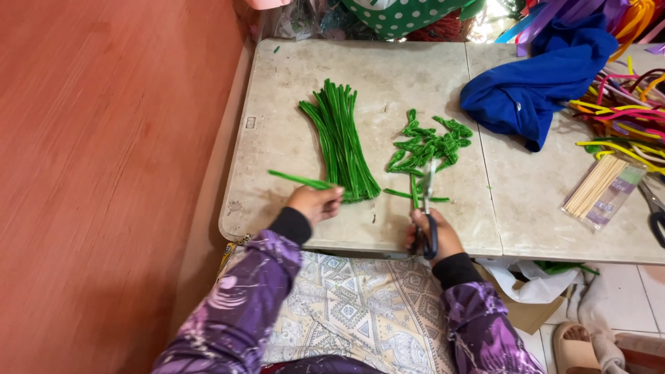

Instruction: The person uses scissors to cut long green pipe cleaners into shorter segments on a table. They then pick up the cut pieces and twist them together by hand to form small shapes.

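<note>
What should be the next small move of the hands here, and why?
Probably bring the single green stem in the left hand to the scissors in the right hand: the blades lie on the table by the curled pieces, away from that stem.

You've got a beige folding table (291, 138) w/ green pipe cleaner bundle (341, 138) at 12, curled pieces (429, 145) beside, blue cloth (533, 90) at 2, skewer pack (601, 190) at 3.
</note>
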